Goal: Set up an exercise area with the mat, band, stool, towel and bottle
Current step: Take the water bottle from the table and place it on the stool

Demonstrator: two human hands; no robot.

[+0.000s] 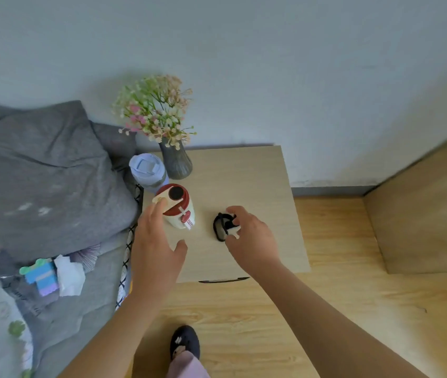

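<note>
— What lies at the far left?

— A bed (80,309) with grey pillows (39,170) piled at its head. Lower down on the cover sit a small blue box (42,278) and a crumpled tissue (71,276) just beside it.

— And the person's left hand (156,246)?

— It reaches over the bed's edge to the pale wooden bench (244,175). Its fingers (154,214) are stretched out and released, the thumb spread wide, grasping nothing. The fingertips meet the left edge of the lid of the red and cream bottle (180,211); whether they press on it cannot be told.

— Where does that bottle stand?

— Upright near the bench's left edge. Just behind it stands a lilac bottle (147,169), and beside that, at the back corner by the wall (298,77), a dark ribbed vase (176,162) holding a spray of small pink and green flowers (156,110).

— What is to the right of the bottle?

— The band (219,227), black and bunched into a loop, with something white on it. It rests on the bench top, a little apart from the bottle. The right hand (249,236) is on it: its fingers (240,214) are curled and pinch the band at its right side.

— Anything further right or below?

— A wooden floor (326,241) runs past the bench to a light wooden panel (421,214) at the right edge. At the bottom, in front of the bench, a foot in a dark slipper (185,341) stands on the floor.
</note>
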